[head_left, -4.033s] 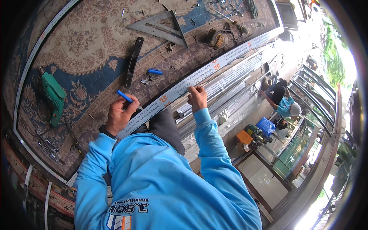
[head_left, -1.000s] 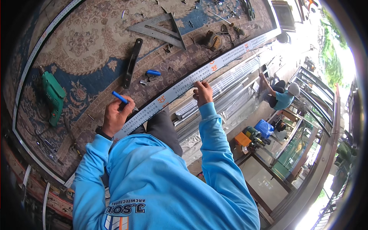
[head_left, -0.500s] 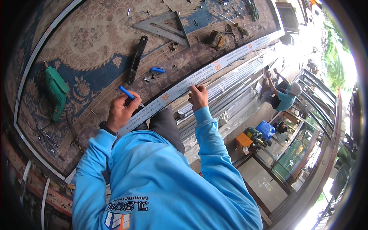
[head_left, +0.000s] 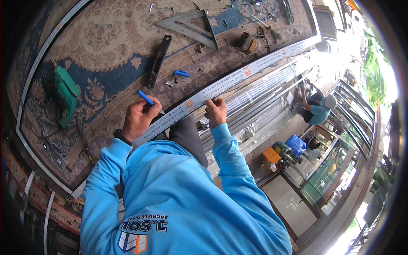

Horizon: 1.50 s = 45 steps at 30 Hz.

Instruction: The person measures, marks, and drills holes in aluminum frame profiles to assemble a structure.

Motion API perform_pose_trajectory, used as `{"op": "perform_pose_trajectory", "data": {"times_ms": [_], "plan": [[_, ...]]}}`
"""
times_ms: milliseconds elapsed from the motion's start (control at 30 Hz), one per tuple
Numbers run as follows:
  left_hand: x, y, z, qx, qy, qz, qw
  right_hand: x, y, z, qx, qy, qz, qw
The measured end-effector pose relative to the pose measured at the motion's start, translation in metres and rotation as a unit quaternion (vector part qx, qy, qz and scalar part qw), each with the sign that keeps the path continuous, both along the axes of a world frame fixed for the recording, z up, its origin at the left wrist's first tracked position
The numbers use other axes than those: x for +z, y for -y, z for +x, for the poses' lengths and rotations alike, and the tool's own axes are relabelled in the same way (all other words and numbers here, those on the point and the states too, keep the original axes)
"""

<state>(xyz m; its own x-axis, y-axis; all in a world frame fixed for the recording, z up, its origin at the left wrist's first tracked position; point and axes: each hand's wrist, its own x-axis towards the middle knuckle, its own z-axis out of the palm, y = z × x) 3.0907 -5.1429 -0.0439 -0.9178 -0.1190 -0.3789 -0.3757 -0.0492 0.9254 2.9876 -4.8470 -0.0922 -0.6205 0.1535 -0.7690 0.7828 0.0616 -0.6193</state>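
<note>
My left hand [head_left: 142, 114] is closed round a blue pen [head_left: 145, 97], its pale tip slanting down to the right. It is over the near end of a long aluminium profile [head_left: 221, 83] covered in printed protective film. My right hand [head_left: 216, 111] is closed, thumb and finger pinched together at the profile's near edge. Whatever it may hold is too small to make out. Beyond the profile, a blue cap [head_left: 181, 73] lies on the patterned carpet [head_left: 102, 38] beside small metal pieces [head_left: 171, 83] and a black bar-shaped tool [head_left: 160, 61].
A green drill [head_left: 66, 95] lies at left. Farther off are a metal set square [head_left: 191, 27], a tape measure [head_left: 247, 43] and a screwdriver [head_left: 259, 19]. More profiles [head_left: 255, 95] lie right of my legs. Another person [head_left: 316, 106] crouches at right near an orange box [head_left: 271, 156].
My right hand has drawn back slightly along the profile toward my left hand. The left hand still holds the pen, and the view has shifted a little.
</note>
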Motion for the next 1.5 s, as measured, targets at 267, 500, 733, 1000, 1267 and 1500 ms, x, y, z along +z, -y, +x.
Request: {"op": "perform_pose_trajectory", "data": {"times_ms": [267,500,733,1000,1267,1500], "plan": [[-0.002,0.002,0.003,0.004,-0.009,-0.008,1.0,-0.002,-0.011,-0.006,-0.029,0.014,-0.036,0.999],[-0.003,0.007,0.009,0.016,0.007,0.015,1.0,0.0,-0.017,-0.026,-0.04,-0.006,-0.012,0.999],[-0.003,0.002,0.008,0.017,-0.003,0.005,1.0,0.004,-0.016,-0.024,-0.044,0.01,-0.038,0.998],[-0.002,0.004,0.009,0.014,0.012,0.008,1.0,0.001,-0.021,-0.027,-0.061,0.024,-0.064,0.996],[-0.004,-0.004,0.005,0.012,0.006,0.03,0.999,0.001,-0.011,-0.019,-0.026,-0.006,-0.027,0.999],[-0.005,-0.002,0.004,0.005,0.011,0.022,1.0,0.001,0.003,0.003,-0.006,-0.015,-0.028,0.999]]}}
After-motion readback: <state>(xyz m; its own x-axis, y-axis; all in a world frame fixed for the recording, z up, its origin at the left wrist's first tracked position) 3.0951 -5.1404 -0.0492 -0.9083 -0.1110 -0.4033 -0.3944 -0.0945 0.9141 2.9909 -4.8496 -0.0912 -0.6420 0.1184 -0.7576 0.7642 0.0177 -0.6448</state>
